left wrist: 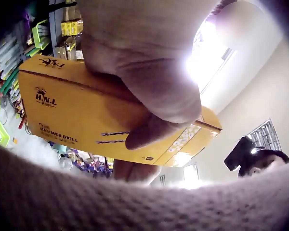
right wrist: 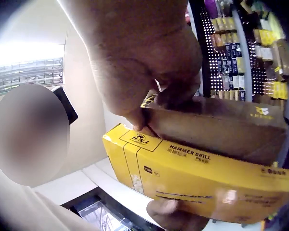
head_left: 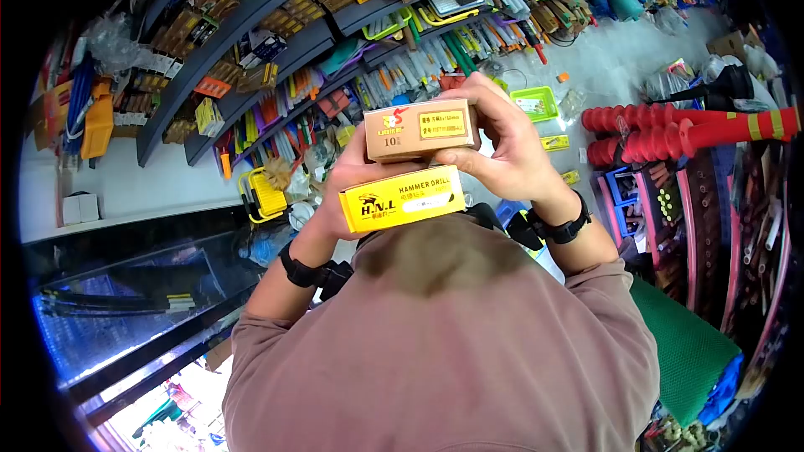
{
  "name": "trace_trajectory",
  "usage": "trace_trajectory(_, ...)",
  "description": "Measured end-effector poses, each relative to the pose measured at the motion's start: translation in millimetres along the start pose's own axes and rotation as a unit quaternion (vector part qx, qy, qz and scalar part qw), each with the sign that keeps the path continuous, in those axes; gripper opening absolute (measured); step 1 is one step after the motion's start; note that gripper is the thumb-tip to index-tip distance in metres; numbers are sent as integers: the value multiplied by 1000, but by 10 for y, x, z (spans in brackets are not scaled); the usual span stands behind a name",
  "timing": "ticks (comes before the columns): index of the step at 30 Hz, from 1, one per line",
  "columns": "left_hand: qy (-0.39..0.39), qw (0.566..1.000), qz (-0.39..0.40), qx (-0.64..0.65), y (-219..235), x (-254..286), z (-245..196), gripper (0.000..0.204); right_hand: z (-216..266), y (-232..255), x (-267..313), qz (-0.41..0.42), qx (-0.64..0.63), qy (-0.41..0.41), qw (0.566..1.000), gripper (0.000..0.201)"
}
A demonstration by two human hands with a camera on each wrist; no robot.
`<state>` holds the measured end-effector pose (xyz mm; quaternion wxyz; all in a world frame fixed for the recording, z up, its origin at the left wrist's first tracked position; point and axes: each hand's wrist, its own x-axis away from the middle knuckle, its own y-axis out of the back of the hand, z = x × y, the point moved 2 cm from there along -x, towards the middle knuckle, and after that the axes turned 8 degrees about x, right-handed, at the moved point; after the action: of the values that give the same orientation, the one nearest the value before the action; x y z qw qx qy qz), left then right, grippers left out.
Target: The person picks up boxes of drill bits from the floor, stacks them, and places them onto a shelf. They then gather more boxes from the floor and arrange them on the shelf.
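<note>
Left hand (head_left: 350, 171) wraps the yellow hammer-drill box (head_left: 402, 199) — right hand (head_left: 509, 149) grips the brown carton (head_left: 419, 130) close beside it, stocked shelves (head_left: 360, 15) beyond!

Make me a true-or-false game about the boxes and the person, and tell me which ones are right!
1. The left hand holds the yellow box. True.
2. The right hand holds nothing. False: it grips the brown box.
3. The brown box has the number 10 on it. True.
4. The yellow box lies on the floor. False: it is held up in a hand.
5. Both wrists wear black bands. True.
</note>
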<state>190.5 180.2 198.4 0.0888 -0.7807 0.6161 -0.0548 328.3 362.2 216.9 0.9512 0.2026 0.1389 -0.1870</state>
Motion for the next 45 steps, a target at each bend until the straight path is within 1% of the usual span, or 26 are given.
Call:
trace_trajectory(1, 2, 1000, -3, 2, 62, -16, 28, 39, -14, -29, -51, -7, 5, 10, 1000, 54)
trace_trajectory(3, -69, 975, -4, -211, 209, -21, 73, 38, -56, -78, -189, -3, 19, 7, 1000, 54)
trace_trajectory(4, -138, 930, 38, -337, 299, -48, 12, 39, -81, -121, -261, -2, 37, 8, 999, 55)
trace_trajectory(5, -51, 989, -12, -135, 301, 11, 48, 38, -102, -186, -277, 2, 6, -17, 1000, 54)
trace_trajectory(7, -126, 971, 12, -205, 525, -19, -9, 44, -127, -304, -422, -1, -2, -24, 1000, 49)
trace_trajectory(11, -146, 972, 15, -183, 1023, 13, 35, 50, -144, -590, -728, 12, 37, -52, 998, 51)
trace_trajectory(13, -113, 990, -28, -80, 1201, 11, 51, 53, -196, -779, -819, -60, 3, -77, 995, 53)
trace_trajectory(15, -158, 979, 15, -131, 1460, -42, -11, 51, -189, -909, -869, -58, 19, -115, 991, 57)
trace_trajectory(17, -172, 965, -3, -199, 1675, -58, 52, 50, -278, -1032, -865, -87, -96, -255, 958, 59)
trace_trajectory(18, -164, 957, -19, -237, 1753, -75, 96, 49, -294, -1036, -841, -40, -80, -293, 952, 66)
trace_trajectory(19, -172, 937, -16, -305, 1803, -118, 82, 48, -229, -1045, -862, -50, -78, -291, 952, 66)
trace_trajectory(21, -186, 894, -40, -405, 1871, -151, 110, 46, -92, -1143, -836, 51, -208, -444, 870, 76)
trace_trajectory(22, -194, 875, -40, -442, 1881, -180, 127, 42, -126, -1210, -825, 76, -259, -446, 854, 88)
trace_trajectory(23, -202, 859, -33, -469, 1914, -210, 209, 33, -166, -1297, -837, 68, -264, -446, 853, 88)
trace_trajectory(25, -219, 811, -13, -542, 1907, -255, 295, 27, -296, -1536, -886, -3, -348, -520, 780, 85)
trace_trajectory(26, -219, 814, -1, -538, 1911, -276, 349, 27, -460, -1645, -901, -45, -323, -524, 787, 91)
trace_trajectory(28, -208, 780, 10, -589, 1909, -340, 455, 27, -622, -1709, -939, -92, -354, -519, 772, 81)
trace_trajectory(31, -168, 800, 20, -576, 1971, -463, 512, 29, -786, -1635, -1019, -116, -361, -511, 771, 75)
trace_trajectory(33, -168, 789, 30, -591, 2015, -545, 562, 36, -889, -1537, -1067, -125, -360, -514, 768, 73)
trace_trajectory(35, -129, 854, 51, -502, 2049, -617, 582, 48, -1049, -1390, -1024, -111, -339, -535, 766, 70)
trace_trajectory(36, -99, 863, 59, -492, 2077, -654, 569, 68, -1117, -1296, -1004, -103, -328, -534, 772, 70)
trace_trajectory(37, -96, 863, 57, -492, 2096, -691, 583, 68, -1159, -1185, -992, -100, -329, -535, 771, 70)
trace_trajectory(39, -89, 892, -19, -442, 2162, -768, 669, 70, -1214, -937, -988, -68, -292, -547, 781, 69)
trace_trajectory(41, -101, 873, -102, -466, 2249, -857, 739, 51, -1318, -681, -963, -59, -270, -552, 786, 67)
trace_trajectory(43, -108, 886, -209, -399, 2346, -963, 729, 38, -1402, -400, -997, -58, -283, -540, 791, 64)
trace_trajectory(45, -96, 873, -262, -401, 2400, -1029, 655, 33, -1434, -125, -1093, -105, -278, -526, 797, 61)
